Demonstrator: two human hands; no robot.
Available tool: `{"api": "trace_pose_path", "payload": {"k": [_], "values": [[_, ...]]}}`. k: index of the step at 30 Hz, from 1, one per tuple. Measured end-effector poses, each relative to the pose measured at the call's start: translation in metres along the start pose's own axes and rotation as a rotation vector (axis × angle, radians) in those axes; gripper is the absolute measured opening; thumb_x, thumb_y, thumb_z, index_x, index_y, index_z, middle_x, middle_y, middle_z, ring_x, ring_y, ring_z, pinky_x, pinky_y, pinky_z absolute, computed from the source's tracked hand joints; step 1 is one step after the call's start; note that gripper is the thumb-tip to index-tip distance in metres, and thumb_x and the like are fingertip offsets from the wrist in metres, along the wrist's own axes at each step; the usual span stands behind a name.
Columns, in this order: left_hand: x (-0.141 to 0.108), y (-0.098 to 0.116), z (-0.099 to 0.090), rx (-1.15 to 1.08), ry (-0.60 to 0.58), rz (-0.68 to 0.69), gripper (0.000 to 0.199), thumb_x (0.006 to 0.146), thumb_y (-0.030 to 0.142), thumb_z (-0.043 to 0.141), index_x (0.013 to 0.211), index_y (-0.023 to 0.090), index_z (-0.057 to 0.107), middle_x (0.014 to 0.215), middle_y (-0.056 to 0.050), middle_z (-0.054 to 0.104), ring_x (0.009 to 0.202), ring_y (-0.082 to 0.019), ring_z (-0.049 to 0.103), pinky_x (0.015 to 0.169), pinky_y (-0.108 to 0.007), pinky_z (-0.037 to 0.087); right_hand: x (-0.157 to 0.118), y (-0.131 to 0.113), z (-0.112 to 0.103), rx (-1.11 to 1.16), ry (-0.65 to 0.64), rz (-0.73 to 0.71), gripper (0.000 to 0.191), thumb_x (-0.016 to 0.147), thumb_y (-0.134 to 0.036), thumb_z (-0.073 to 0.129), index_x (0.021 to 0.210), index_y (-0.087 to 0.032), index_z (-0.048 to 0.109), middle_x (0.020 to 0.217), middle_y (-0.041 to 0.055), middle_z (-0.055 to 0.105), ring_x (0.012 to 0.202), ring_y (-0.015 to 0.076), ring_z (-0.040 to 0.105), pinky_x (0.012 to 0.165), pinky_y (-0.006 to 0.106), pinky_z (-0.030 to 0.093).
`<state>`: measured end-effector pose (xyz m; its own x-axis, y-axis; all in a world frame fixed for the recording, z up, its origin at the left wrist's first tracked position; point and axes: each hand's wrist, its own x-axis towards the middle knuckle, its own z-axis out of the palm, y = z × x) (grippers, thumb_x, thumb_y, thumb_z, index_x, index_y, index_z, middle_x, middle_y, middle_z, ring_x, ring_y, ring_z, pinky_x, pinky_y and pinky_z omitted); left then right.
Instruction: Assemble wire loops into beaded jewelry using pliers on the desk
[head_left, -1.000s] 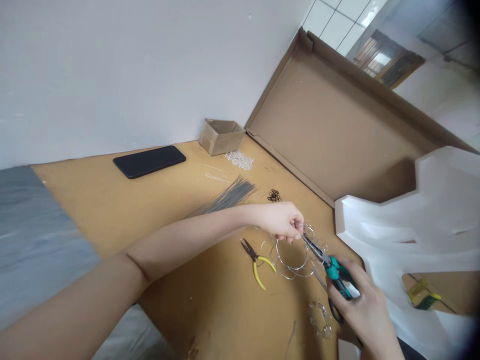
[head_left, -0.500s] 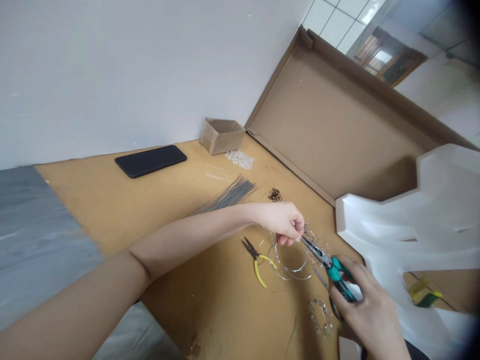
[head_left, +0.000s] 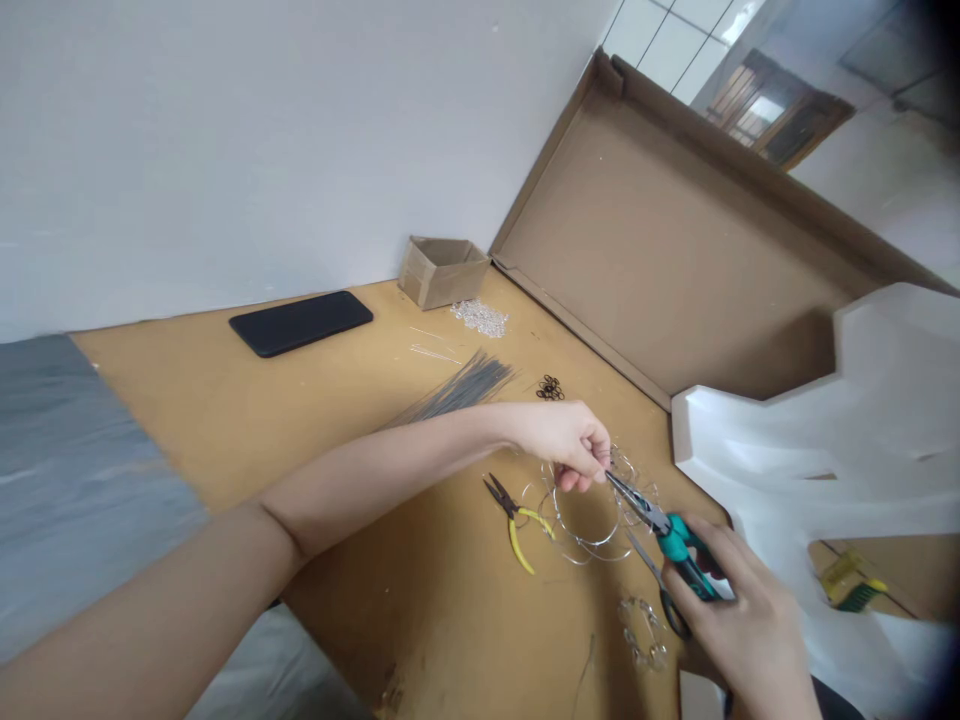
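Observation:
My left hand [head_left: 576, 447] is closed in a pinch, its fingertips at the upper edge of a thin silver wire ring [head_left: 589, 543]. The exact gripping point is hidden by the fingers. In my right hand [head_left: 750, 605] are green-handled needle-nose pliers [head_left: 684, 555]; their jaw tips meet the left fingertips. More wire loops lie beneath and around. Yellow-handled pliers [head_left: 517, 530] rest on the table to the left of the loops. Scissors [head_left: 660, 585] lie partly under my right hand, near a small beaded wire ring [head_left: 641, 632].
Behind my left forearm lies a bundle of grey wires [head_left: 469, 385]. Farther back are black rings [head_left: 550, 388], a pile of clear beads [head_left: 480, 318], a small cardboard box [head_left: 442, 272] and a black phone [head_left: 301, 322]. A cardboard wall [head_left: 675, 220] and white foam [head_left: 787, 450] border the right side.
My right hand and the green pliers have shifted slightly right and down. The left hand stays almost in place, still pinching by the plier tips.

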<state>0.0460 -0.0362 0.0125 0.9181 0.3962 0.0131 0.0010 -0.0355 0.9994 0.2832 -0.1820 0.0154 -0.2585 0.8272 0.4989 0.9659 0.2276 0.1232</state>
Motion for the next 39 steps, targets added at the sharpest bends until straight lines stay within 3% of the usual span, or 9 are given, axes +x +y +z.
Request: {"api": "trace_pose_path", "payload": {"k": [5, 11, 24, 32, 36, 39], "values": [[-0.001, 0.002, 0.000, -0.034, 0.033, -0.001, 0.009, 0.074, 0.008, 0.059, 0.069, 0.012, 0.053, 0.052, 0.004, 0.059, 0.039, -0.005, 0.053, 0.047, -0.020, 0.043, 0.002, -0.002, 0.000, 0.029, 0.008, 0.037, 0.026, 0.074, -0.027, 0.056, 0.099, -0.020, 0.059, 0.084, 0.0031, 0.063, 0.063, 0.0144, 0.060, 0.062, 0.025, 0.047], [-0.003, 0.006, 0.005, 0.016, 0.049, 0.024, 0.010, 0.075, 0.008, 0.057, 0.068, 0.013, 0.052, 0.053, 0.005, 0.058, 0.041, -0.006, 0.055, 0.048, -0.020, 0.044, 0.006, 0.001, 0.004, 0.100, -0.044, 0.064, 0.032, 0.073, -0.030, 0.053, 0.103, -0.020, 0.058, 0.095, 0.0062, 0.062, 0.082, 0.0201, 0.062, 0.074, 0.030, 0.048], [-0.007, 0.008, 0.005, 0.027, 0.058, 0.047, 0.008, 0.075, 0.009, 0.057, 0.069, 0.012, 0.053, 0.055, 0.004, 0.059, 0.042, -0.006, 0.056, 0.048, -0.020, 0.045, 0.003, -0.002, -0.004, 0.032, 0.017, 0.069, 0.032, 0.073, -0.030, 0.055, 0.104, -0.020, 0.058, 0.097, 0.0066, 0.062, 0.086, 0.0208, 0.061, 0.078, 0.031, 0.046], [-0.006, 0.009, 0.010, 0.096, 0.104, 0.038, 0.009, 0.076, 0.009, 0.054, 0.069, 0.013, 0.052, 0.056, 0.004, 0.057, 0.043, -0.006, 0.056, 0.048, -0.019, 0.045, 0.002, 0.008, -0.004, 0.082, -0.087, 0.100, 0.034, 0.073, -0.032, 0.053, 0.104, -0.020, 0.058, 0.099, 0.0066, 0.064, 0.086, 0.0211, 0.063, 0.077, 0.031, 0.048], [-0.007, 0.010, 0.008, 0.099, 0.142, 0.058, 0.007, 0.077, 0.011, 0.055, 0.070, 0.013, 0.053, 0.057, 0.003, 0.057, 0.043, -0.006, 0.055, 0.049, -0.020, 0.045, -0.001, 0.016, -0.006, 0.083, -0.164, 0.192, 0.034, 0.071, -0.035, 0.055, 0.103, -0.021, 0.059, 0.097, 0.0054, 0.065, 0.084, 0.0214, 0.064, 0.073, 0.030, 0.049], [-0.007, 0.010, 0.005, 0.094, 0.213, 0.079, 0.004, 0.076, 0.013, 0.054, 0.072, 0.013, 0.053, 0.060, 0.002, 0.059, 0.044, -0.006, 0.055, 0.051, -0.021, 0.046, -0.007, 0.019, -0.011, 0.055, -0.089, 0.323, 0.038, 0.070, -0.040, 0.056, 0.102, -0.022, 0.059, 0.097, 0.0060, 0.065, 0.086, 0.0246, 0.063, 0.075, 0.034, 0.049]]}}
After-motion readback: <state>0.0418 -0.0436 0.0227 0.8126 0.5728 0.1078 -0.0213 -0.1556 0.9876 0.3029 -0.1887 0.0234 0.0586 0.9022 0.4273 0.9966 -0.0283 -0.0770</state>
